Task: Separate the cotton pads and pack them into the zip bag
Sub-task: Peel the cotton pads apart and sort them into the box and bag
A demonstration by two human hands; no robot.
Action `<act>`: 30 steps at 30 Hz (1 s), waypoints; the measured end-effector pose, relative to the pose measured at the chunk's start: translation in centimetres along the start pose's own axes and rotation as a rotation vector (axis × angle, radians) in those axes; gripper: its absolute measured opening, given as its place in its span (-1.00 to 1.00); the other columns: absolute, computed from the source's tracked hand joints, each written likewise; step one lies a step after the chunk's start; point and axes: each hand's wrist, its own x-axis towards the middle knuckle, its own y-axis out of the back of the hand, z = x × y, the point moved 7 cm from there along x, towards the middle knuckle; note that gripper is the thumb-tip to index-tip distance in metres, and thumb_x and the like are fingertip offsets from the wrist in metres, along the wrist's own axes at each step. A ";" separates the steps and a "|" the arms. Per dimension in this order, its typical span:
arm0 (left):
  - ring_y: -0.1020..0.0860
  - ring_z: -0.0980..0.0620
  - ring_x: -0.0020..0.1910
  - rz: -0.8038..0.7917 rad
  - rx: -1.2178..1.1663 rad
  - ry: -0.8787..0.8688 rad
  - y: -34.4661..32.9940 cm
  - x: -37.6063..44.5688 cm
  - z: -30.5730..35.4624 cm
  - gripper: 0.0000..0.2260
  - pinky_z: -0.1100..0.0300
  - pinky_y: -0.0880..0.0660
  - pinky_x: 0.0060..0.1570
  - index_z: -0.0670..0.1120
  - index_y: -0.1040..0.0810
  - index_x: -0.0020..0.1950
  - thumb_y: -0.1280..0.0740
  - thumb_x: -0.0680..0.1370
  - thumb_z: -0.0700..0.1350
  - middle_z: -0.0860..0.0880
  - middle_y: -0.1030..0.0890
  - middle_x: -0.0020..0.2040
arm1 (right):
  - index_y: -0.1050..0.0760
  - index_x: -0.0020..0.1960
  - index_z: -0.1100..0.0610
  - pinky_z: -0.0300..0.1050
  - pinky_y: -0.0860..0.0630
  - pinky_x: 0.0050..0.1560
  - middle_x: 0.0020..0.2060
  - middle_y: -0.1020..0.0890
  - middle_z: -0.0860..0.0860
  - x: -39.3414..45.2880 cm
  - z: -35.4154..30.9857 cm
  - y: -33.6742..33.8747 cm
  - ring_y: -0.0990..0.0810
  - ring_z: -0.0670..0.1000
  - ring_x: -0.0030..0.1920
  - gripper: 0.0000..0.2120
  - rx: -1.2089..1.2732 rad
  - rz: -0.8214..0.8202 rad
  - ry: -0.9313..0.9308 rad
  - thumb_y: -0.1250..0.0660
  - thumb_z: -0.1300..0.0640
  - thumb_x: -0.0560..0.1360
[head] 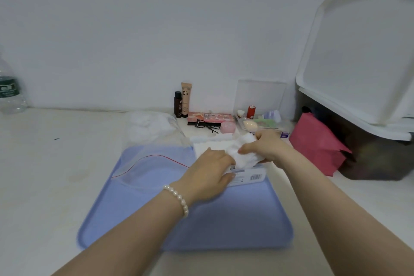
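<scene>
Both forearms reach out over the blue tray (224, 226) on the counter (44, 175). The right hand (268, 148) has its grip curled round a bunch of white cotton pads (243, 152) at the tray's far right corner. The left hand (208, 172), a pearl bracelet (178, 199) on its wrist, lies palm down beside it, fingertips touching the pads and their labelled packet (248, 176); its grip is blurred, so I cannot tell whether it pinches anything. The clear zip bag (154, 152), red-lined at the mouth, lies across the tray's far left with white pads bunched in its far end. Behind, an open clear box (259, 105) holds small cosmetics.
</scene>
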 end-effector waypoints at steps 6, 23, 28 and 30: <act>-0.37 -0.04 0.12 0.055 -0.102 0.040 -0.1 0.0 -0.7 -0.84 0.21 -0.22 0.20 -0.15 -0.51 0.10 -0.20 0.58 -0.15 -0.08 -0.49 0.07 | -0.26 -0.35 0.12 -0.17 -0.42 -0.37 -0.36 -0.32 0.05 -0.4 -1.2 -0.6 -0.36 0.03 -0.35 -0.58 -0.270 -0.071 0.035 -0.55 0.18 0.22; -0.38 -0.06 0.13 0.045 -0.136 0.114 0.0 -0.1 -0.7 -0.83 0.20 -0.28 0.15 -0.16 -0.49 0.12 -0.24 0.57 -0.12 -0.10 -0.47 0.10 | -0.45 0.14 0.20 -0.03 -0.51 0.02 -0.13 -0.47 0.09 0.0 -2.1 -5.1 -0.56 0.14 -0.04 -0.54 -0.898 -0.214 -0.204 -0.45 -0.03 0.37; -0.38 -0.05 0.13 0.055 -0.173 0.152 0.3 -0.2 -0.6 -0.78 0.24 -0.26 0.09 -0.17 -0.40 0.17 -0.26 0.57 -0.12 -0.10 -0.46 0.13 | -0.43 -0.06 0.22 -0.04 -0.48 -0.03 -0.23 -0.43 0.09 -0.7 -2.8 -5.6 -0.51 0.11 -0.20 -0.73 -0.966 -0.280 -0.139 -0.26 0.00 0.53; -0.39 -0.04 0.17 0.075 -0.216 0.170 0.6 -0.2 -0.7 -0.70 0.25 -0.27 0.11 -0.17 -0.34 0.26 -0.27 0.56 -0.12 -0.10 -0.45 0.19 | -0.42 -0.12 0.27 -0.13 -0.42 -0.28 -0.32 -0.40 0.10 -1.3 -3.5 -5.5 -0.40 0.06 -0.37 -0.71 -0.935 -0.305 -0.071 -0.11 0.06 0.61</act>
